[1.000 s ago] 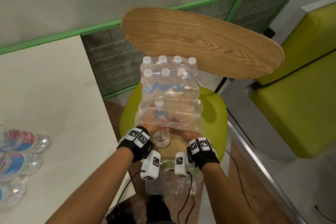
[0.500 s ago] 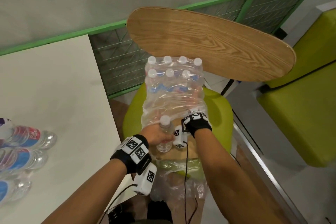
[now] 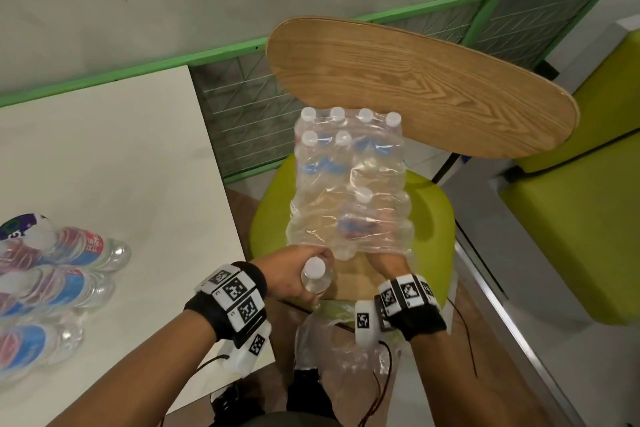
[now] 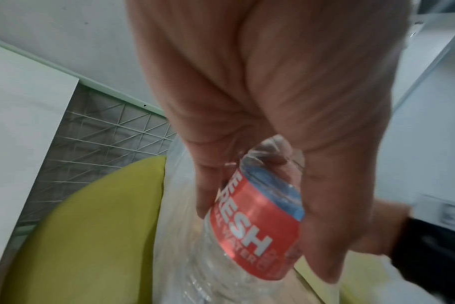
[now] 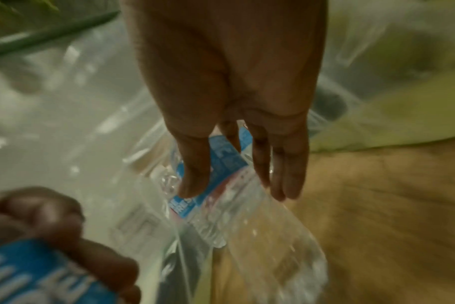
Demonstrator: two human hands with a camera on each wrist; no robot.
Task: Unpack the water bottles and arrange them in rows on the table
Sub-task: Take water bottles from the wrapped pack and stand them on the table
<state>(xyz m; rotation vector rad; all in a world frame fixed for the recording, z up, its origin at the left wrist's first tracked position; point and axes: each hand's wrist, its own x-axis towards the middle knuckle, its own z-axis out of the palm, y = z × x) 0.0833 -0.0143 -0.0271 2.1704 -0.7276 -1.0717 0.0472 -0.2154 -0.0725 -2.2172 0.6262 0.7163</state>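
Pulled clear, bottle (image 3: 314,274) in left hand (image 3: 291,273); right hand (image 3: 385,262) half-hidden under wrap (image 3: 349,198).

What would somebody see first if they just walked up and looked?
Probably the crinkly plastic pack of water bottles standing on the green chair, in front of its big wooden backrest. Next, the left hand gripping one bottle at the pack's near end, while the right hand reaches into the wrap. More bottles lie on the white table to the left.
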